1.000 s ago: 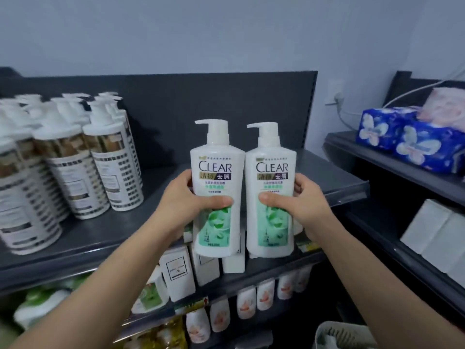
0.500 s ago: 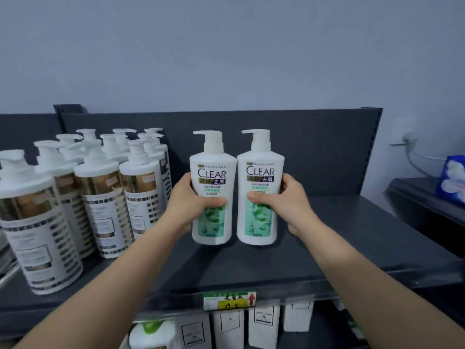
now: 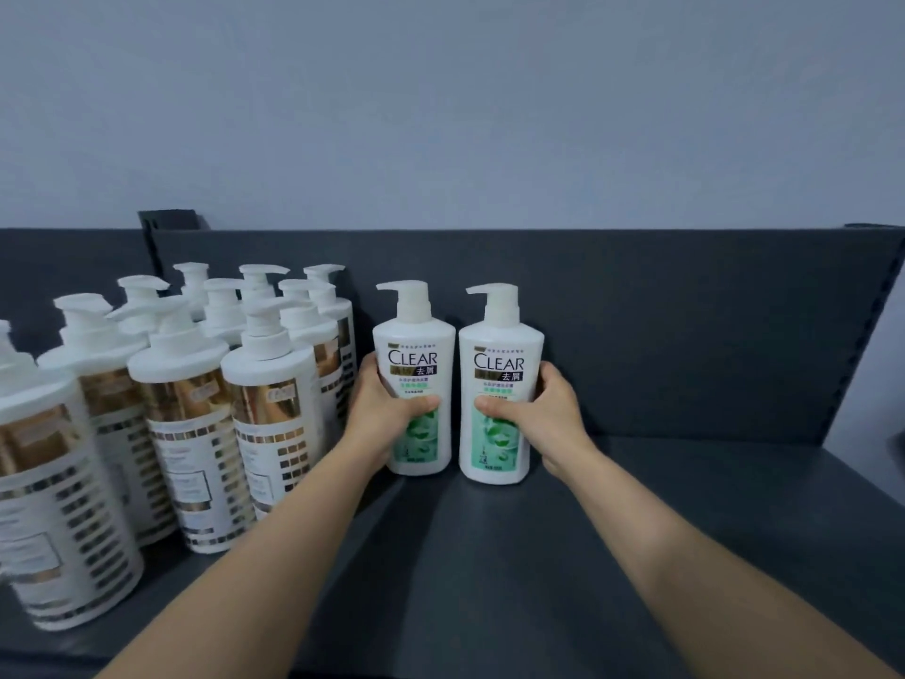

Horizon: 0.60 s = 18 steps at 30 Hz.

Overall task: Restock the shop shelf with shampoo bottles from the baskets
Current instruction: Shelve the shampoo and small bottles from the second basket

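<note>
Two white CLEAR shampoo pump bottles with green labels stand upright side by side near the back of the dark grey top shelf [image 3: 685, 507]. My left hand [image 3: 387, 409] grips the left bottle [image 3: 415, 355] around its middle, thumb across the label. My right hand [image 3: 534, 414] grips the right bottle [image 3: 499, 360] the same way. Both bottle bases sit at shelf level; whether they rest on the shelf I cannot tell. Both pump heads point left.
Several white pump bottles with gold and grey banded labels [image 3: 274, 414] fill the left part of the shelf, close to my left hand. The dark back panel [image 3: 685, 335] rises behind the bottles. Bare shelf surface extends to the right and front.
Both hands have carried the two CLEAR bottles up from in front of the shelf and back toward the rear panel, next to the gold-banded bottles. The view has come closer to the top shelf.
</note>
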Available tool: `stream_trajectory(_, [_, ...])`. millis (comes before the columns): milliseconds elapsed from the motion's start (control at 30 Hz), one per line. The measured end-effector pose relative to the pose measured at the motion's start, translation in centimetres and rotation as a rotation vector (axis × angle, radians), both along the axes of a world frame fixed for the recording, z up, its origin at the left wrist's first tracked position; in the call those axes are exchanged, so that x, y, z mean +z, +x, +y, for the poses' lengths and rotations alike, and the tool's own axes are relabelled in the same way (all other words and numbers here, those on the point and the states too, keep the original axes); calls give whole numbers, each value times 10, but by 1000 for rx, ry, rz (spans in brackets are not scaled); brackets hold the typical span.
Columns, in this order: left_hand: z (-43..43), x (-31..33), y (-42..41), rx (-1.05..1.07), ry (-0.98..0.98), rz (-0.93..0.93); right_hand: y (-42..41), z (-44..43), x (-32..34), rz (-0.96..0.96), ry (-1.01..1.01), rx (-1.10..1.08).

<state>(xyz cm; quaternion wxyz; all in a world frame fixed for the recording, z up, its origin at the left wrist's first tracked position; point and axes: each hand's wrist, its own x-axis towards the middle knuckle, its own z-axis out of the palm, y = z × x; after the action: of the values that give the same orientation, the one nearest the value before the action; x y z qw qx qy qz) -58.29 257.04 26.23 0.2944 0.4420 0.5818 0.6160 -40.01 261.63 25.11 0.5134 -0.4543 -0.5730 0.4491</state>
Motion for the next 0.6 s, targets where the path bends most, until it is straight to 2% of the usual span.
stream_trajectory(300, [27,-5,-4,36,-13,-31,-16,33,-4,-21,26,-1])
stream_trajectory(600, [36,-8,-10,30,-24,68,-22,45,-10,-42,37,3])
